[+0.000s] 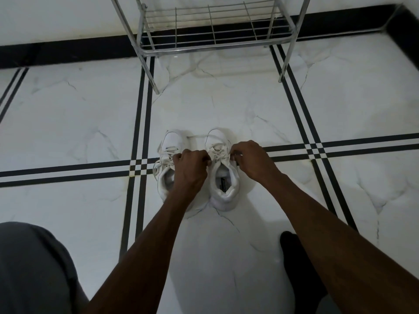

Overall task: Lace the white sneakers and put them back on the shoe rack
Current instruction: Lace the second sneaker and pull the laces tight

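Note:
Two white sneakers stand side by side on the floor, toes pointing away from me. The right sneaker (223, 177) has its laces (218, 151) crossed over the tongue. My left hand (191, 166) pinches the lace at the shoe's left side and my right hand (251, 158) pinches it at the right side. The left sneaker (169, 143) is partly hidden under my left hand and forearm; its lace hangs loose to the left. The metal shoe rack (210, 45) stands beyond the shoes, its bottom wire shelf bare.
White marble floor with black double stripes (140, 123) runs all around. A black skirting (68, 49) lines the wall behind the rack. My grey-clad knee (34, 268) is at the bottom left and a black sock (292, 250) at the bottom right.

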